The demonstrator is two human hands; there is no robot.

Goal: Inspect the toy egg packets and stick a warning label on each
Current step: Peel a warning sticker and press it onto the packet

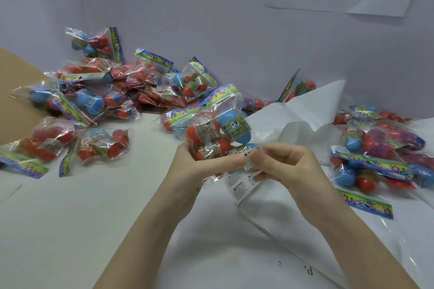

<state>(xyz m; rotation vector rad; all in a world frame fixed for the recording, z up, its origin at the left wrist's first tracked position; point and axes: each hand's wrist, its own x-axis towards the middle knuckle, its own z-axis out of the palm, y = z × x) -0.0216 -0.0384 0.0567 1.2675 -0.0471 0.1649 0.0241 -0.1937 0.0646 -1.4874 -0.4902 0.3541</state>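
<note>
Left hand (187, 166) grips egg packet (211, 129) of red and blue eggs.

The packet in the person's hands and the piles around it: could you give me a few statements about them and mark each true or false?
1. The left hand holds a packet of toy eggs. True.
2. The right hand lies flat on the table. False: it pinches a warning label at the packet.
3. The held packet shows only red eggs. False: a blue egg is inside too.
4. More packets lie on both sides, a left pile and a right pile. True.
</note>
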